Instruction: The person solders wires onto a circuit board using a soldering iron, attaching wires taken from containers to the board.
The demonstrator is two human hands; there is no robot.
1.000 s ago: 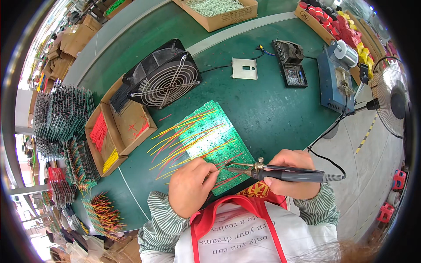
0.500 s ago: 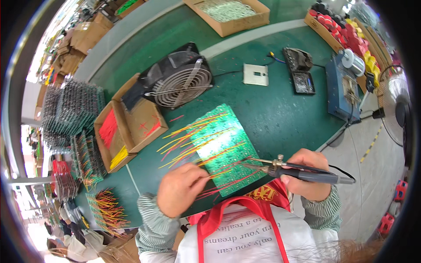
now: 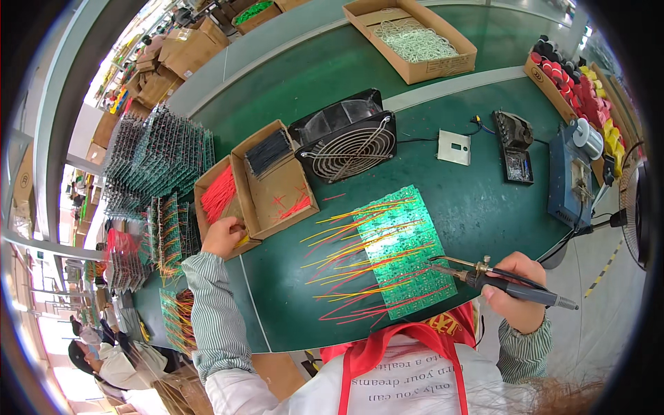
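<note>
Circuit-board panel, green (image 3: 409, 250): lying slanted on the workbench (image 3: 484, 214), red and yellow wires (image 3: 366, 249) trailing past its left edge. Right hand (image 3: 520, 310): I am wrapping it around a soldering iron (image 3: 536, 295), tip pointing over the panel, contact uncertain. Left hand (image 3: 223, 237): I am curling its fingers over yellow wires (image 3: 241, 242) in the divided cardboard box (image 3: 268, 196); whether they are pinching any, I cannot tell. For neat handling, I am favouring parting single wires from the bundle, hot tip clear of insulation.
</note>
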